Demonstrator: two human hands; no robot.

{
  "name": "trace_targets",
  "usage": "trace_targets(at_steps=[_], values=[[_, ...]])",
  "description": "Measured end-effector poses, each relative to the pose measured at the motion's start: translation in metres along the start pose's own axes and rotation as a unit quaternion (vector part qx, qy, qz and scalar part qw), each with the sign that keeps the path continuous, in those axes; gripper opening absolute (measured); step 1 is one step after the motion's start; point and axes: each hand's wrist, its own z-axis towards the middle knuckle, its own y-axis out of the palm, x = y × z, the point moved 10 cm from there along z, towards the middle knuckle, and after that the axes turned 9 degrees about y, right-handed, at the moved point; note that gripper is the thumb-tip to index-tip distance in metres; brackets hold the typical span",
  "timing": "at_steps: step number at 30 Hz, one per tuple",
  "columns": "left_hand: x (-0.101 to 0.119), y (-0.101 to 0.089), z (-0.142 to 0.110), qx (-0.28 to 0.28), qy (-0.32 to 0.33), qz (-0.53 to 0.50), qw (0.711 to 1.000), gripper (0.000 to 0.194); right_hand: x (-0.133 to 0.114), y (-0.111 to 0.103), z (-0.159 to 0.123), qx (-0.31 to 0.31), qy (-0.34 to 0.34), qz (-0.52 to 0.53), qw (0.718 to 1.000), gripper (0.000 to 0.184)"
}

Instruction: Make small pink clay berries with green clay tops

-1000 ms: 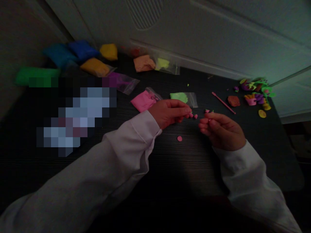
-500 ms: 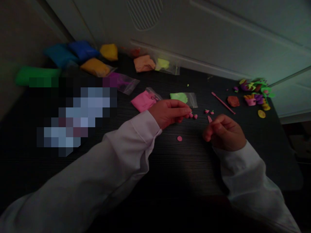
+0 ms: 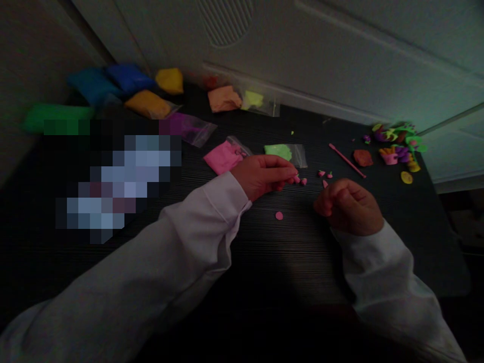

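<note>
My left hand (image 3: 266,175) is closed in a pinch above the dark table. Its fingertips meet at two small pink clay pieces with green tops (image 3: 303,181); whether it grips one of them is hidden. My right hand (image 3: 350,205) is also closed, fingers curled together. A pink pointed tip (image 3: 325,184) shows just beyond its fingers, and what they hold is mostly covered. Two more pink clay pieces with green tops (image 3: 321,173) lie between the hands, a little farther back. Nearer to me sits a flat pink clay disc (image 3: 279,216).
Bags of pink clay (image 3: 223,156), light green clay (image 3: 279,152) and orange clay (image 3: 224,99) lie behind my left hand. At the right are a pink stick tool (image 3: 347,160), a reddish lump (image 3: 363,158) and several colourful clay figures (image 3: 389,156). A pale panel (image 3: 321,60) borders the back.
My right hand has shifted slightly left, and less of the pink tip shows beyond its fingers. My left hand stays in its pinch in about the same place.
</note>
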Motion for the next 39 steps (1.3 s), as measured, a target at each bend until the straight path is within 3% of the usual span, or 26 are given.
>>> trace_targets(at_steps=[7,13,16,23,32,39], values=[[0.000,0.000,0.000,-0.001,0.006,-0.003,1.000,0.002,0.008,-0.008,-0.004,0.048,0.048,-0.008,0.998,0.009],[0.000,0.000,0.001,-0.003,0.005,0.000,1.000,0.001,0.002,-0.001,0.000,-0.014,0.001,0.012,1.000,0.015],[0.000,0.000,0.001,-0.003,0.005,0.001,1.000,0.002,0.000,-0.003,-0.001,0.001,-0.002,0.003,1.000,0.012],[0.000,-0.001,0.000,0.002,0.004,0.006,1.000,0.002,0.007,-0.007,-0.006,0.061,0.062,-0.007,0.996,0.007],[-0.001,-0.001,0.000,-0.002,-0.001,0.007,1.000,0.002,-0.002,0.002,-0.001,-0.027,-0.006,0.032,0.999,0.013],[-0.001,0.000,0.000,-0.005,0.003,0.009,1.000,0.001,0.009,-0.005,-0.007,0.051,0.078,0.004,0.996,0.009]])
